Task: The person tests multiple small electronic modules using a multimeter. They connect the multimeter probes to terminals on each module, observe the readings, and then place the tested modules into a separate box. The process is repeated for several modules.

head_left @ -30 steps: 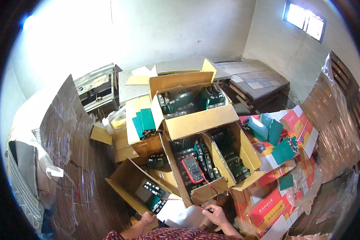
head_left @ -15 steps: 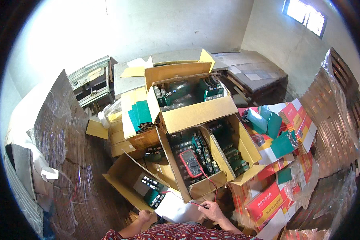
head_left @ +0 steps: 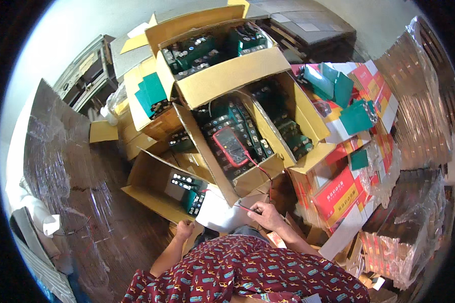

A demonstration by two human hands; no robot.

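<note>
In my right hand (head_left: 266, 215) is a slim dark test probe (head_left: 244, 207), pinched between the fingers and pointing left over white material in front of me. Its lead runs up to a red multimeter (head_left: 230, 146), face up on green battery packs (head_left: 242, 120) inside an open cardboard box. My left hand (head_left: 184, 230) is closed beside the near edge of a lower open box (head_left: 151, 199); whatever it may hold is hidden. Dark green packs with metal terminals (head_left: 193, 200) lie in that lower box. A small red piece (head_left: 203, 191) shows at its right edge.
Behind stands another open box (head_left: 235, 78) of green packs. Green sheets (head_left: 150, 95) rest on a carton at left. Red and yellow printed cartons (head_left: 336, 197) are stacked at right, with loose green pieces on top. Film-wrapped cardboard stacks (head_left: 60, 146) rise on both sides.
My view has tilted down, so the boxes appear higher and more of my patterned shirt shows. The right hand keeps its hold on the probe. My left hand stays closed beside the lower box.
</note>
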